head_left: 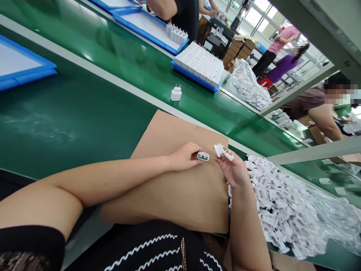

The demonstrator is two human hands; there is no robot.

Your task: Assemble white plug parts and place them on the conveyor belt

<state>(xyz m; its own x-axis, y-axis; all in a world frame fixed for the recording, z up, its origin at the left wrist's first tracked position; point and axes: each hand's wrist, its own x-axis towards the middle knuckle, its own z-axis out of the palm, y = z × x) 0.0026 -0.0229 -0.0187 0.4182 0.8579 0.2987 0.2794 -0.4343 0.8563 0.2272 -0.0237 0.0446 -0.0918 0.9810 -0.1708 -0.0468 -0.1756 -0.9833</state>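
My left hand (pixel 184 156) rests on a brown cardboard sheet (pixel 180 131) and grips a small white charger body (pixel 203 156), its port end facing me. Close to its right, my right hand (pixel 232 169) holds a white plug piece (pixel 221 150) with metal pins between the fingertips. The two parts are a short gap apart. A big heap of white plug parts (pixel 282 203) lies just right of my right hand.
One white charger (pixel 176 93) stands alone on the green conveyor belt (pixel 84 105). A blue tray packed with white chargers (pixel 200 66) sits beyond it, with more blue trays (pixel 17 66) at left. A clear plastic bag (pixel 248 84) and other people stand at far right.
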